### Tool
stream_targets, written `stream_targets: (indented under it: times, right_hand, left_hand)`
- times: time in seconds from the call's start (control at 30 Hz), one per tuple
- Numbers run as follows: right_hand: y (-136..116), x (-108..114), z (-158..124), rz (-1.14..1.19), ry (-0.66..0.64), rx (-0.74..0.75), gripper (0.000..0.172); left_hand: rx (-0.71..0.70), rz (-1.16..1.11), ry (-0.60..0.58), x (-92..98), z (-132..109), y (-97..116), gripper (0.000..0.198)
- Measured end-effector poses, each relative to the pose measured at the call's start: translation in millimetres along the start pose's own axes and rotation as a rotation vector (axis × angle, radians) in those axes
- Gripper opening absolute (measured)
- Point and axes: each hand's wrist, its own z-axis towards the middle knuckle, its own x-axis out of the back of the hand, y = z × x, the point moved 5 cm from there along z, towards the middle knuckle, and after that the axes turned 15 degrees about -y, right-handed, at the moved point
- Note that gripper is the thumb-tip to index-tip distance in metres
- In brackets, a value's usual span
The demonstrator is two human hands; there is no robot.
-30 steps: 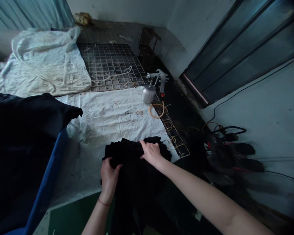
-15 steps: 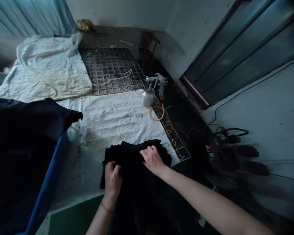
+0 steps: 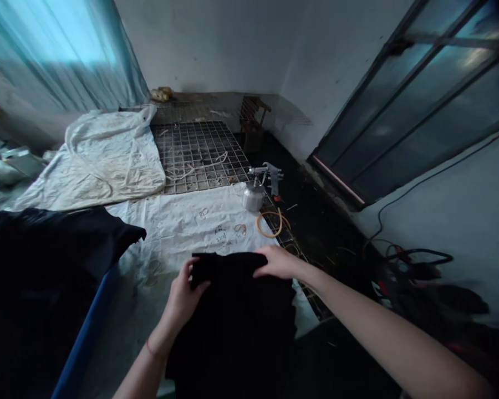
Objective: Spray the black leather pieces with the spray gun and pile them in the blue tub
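The matt black cloth with a nearly straight upper edge (image 3: 237, 316) is on the wearer's side of the silver metal spray gun with a round cup (image 3: 253, 197); whether its lower part rests on the creased white sheet (image 3: 170, 219) that reaches under that gun, I cannot tell; the bare left hand (image 3: 183, 296) grips the upper corner farther left of the gun, thumb on the near face; the bare right hand (image 3: 278, 262) pinches the opposite end of that edge, nearly in line below the gun; the cloth looks soft, probably light and hard to break, though likely to sag or let loose layers slide; holding both upper corners, fingers behind and thumbs in front, seems the surest grip.
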Motion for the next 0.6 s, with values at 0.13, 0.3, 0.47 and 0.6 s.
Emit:
stream_targets:
  times: [0.13, 0.3, 0.47, 0.6]
  right_hand:
    - [12.5, 28.3, 85.6, 0.091, -0.023, -0.017, 0.036]
    - [25.6, 41.0, 173.9, -0.026, 0.026, -0.126, 0.044]
    - [33.4, 40.1, 210.4, -0.152, 0.052, -0.230, 0.069]
    - [27.5, 27.8, 204.8, -0.287, 0.204, -0.174, 0.088]
  left_hand:
    - [0.084, 0.049, 0.130, 30.3, 79.2, -24.1, 0.069]
    - [0.145, 0.168, 0.254, 52.8, 145.6, -71.8, 0.062]
    - [0.100, 0.236, 0.247, 45.3, 171.9, -93.2, 0.052]
    - [-0.026, 0.664, 0.281, 32.9, 165.6, -77.1, 0.051]
